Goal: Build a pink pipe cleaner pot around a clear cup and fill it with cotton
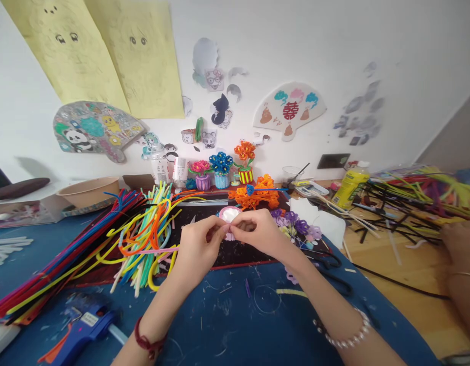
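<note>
In the middle of the view, my left hand (202, 241) and my right hand (259, 231) meet with thumbs and forefingers pinched together. Between them is a small round pot (230, 214) with a pink rim and a white inside. Pink strands show just beneath the fingertips, on the pot's near side. My fingers cover much of the pot, so the exact grip is partly hidden. A pink pipe cleaner (158, 250) runs out leftward behind my left wrist; whether it joins the pot cannot be seen.
Bundled coloured pipe cleaners (143, 229) lie left, above a blue glue gun (86, 330). Orange pipe-cleaner flowers (257, 195) and finished flower pots (221, 178) stand behind. Purple flowers (291, 223) sit right, near a yellow bottle (349, 185). Another person's arm (461, 274) is at far right.
</note>
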{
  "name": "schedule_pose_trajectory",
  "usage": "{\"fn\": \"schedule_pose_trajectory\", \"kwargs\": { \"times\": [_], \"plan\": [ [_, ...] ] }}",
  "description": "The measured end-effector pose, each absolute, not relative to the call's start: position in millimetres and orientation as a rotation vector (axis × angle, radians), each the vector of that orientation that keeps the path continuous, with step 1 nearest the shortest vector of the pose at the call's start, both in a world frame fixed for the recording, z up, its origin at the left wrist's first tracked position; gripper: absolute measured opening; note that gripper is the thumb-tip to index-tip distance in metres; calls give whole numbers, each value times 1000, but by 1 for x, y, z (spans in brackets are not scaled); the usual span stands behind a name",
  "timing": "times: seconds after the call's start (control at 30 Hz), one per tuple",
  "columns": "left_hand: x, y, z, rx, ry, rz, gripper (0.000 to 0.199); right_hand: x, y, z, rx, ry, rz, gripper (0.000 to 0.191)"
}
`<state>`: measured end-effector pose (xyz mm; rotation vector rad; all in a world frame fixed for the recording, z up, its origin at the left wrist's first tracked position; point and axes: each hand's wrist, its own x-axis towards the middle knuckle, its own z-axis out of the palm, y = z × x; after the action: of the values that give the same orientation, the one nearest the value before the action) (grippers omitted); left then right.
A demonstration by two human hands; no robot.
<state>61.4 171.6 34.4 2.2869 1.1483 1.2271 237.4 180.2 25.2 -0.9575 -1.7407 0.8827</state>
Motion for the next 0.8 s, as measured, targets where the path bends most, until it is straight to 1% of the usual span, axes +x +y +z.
{"fn": "schedule_pose_trajectory", "kwargs": {
  "times": [0.37,0.7,0.8],
  "plan": [
    [65,169,32,2362,1178,1319,21,226,180,19,-980,-1632,751,12],
    [69,168,29,2296,1196,1373,21,211,173,15,-1036,-1420,766,11],
    [67,170,32,2232,1194,1359,20,213,175,15,-995,-1398,842,11]
  ]
}}
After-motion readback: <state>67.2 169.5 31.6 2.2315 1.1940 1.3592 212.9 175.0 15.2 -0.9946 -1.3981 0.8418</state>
